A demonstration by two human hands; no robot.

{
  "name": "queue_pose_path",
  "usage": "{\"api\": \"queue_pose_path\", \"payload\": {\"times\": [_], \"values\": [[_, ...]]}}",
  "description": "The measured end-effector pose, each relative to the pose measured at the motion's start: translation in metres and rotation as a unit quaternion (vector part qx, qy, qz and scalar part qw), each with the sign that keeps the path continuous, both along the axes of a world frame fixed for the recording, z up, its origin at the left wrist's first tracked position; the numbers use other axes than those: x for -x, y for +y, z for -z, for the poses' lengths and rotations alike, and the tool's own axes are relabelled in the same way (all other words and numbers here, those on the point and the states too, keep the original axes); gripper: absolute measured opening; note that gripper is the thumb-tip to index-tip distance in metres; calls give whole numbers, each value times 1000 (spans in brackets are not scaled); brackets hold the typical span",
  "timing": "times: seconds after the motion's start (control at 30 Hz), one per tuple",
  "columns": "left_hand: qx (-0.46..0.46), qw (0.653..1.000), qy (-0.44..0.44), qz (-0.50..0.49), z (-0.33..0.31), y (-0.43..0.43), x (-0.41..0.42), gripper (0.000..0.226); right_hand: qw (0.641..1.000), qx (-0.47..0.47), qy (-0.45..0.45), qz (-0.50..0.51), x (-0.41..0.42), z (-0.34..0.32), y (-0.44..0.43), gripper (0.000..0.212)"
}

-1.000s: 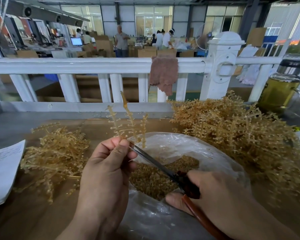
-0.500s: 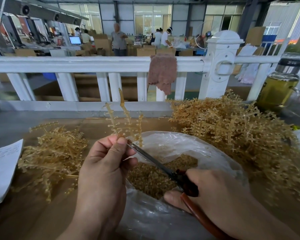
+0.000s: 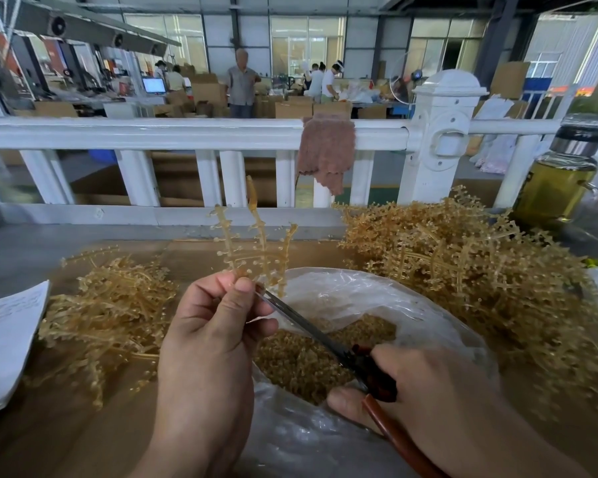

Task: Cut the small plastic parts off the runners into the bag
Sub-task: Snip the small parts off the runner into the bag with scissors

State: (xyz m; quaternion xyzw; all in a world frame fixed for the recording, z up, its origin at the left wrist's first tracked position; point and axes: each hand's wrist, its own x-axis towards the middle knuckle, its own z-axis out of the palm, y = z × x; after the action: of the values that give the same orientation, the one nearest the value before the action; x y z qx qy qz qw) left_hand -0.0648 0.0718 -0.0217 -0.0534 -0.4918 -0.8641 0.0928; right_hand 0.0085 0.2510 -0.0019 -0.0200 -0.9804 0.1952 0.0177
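My left hand (image 3: 211,336) pinches an amber plastic runner (image 3: 256,243) upright over the clear plastic bag (image 3: 428,315), its branches standing above my fingers. My right hand (image 3: 439,401) grips red-handled scissors (image 3: 328,339); their blades reach up-left to the runner's base beside my left thumb. Small cut amber parts (image 3: 301,360) lie heaped inside the bag under the blades. The blade tips are partly hidden behind my left fingers.
A big pile of uncut runners (image 3: 480,277) lies right of the bag, a smaller pile of runners (image 3: 107,305) on the left. White paper (image 3: 7,339) sits at the left edge, a glass jar (image 3: 560,181) far right, a white railing (image 3: 187,132) behind.
The runner has shifted slightly in my left hand and the scissor blades have stayed at its base. Both hands kept their places over the bag.
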Motion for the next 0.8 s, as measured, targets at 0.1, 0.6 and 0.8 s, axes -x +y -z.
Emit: {"api": "queue_pose_path", "payload": {"times": [0.1,0.6,0.8], "values": [[3,1000,1,-1,1,0,0,10,1000,-3,5,4,0,-1,-1,66],[-18,1000,-1,10,1,-2,2,15,1000,5,-15,0,0,-1,1,73],[-12,1000,-1,9,2,-3,2,13,1000,10,-11,-15,0,0,2,71]]}}
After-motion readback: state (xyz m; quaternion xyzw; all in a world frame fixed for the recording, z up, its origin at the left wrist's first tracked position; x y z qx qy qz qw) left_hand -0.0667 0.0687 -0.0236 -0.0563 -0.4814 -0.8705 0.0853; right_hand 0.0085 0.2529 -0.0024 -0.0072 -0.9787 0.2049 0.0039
